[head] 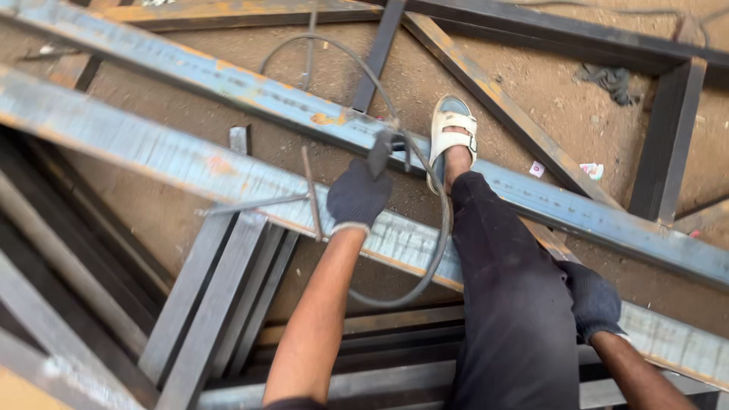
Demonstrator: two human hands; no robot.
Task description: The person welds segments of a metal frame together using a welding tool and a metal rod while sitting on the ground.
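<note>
My left hand, in a dark glove, is closed around a welding electrode holder above a long grey steel beam. The holder's dark cable loops down past my leg and curves back up toward the top of the view. My right hand, also in a dark glove, rests with its fingers curled against my thigh, which is in dark trousers. It holds nothing that I can see. My foot, in a white sandal, stands on a second, parallel steel beam.
Two thin metal rods lie crossed on the near beam just left of my left hand. Stacked steel tubes run below it at the lower left. Rusty angle bars and a dark frame lie on the dirt floor.
</note>
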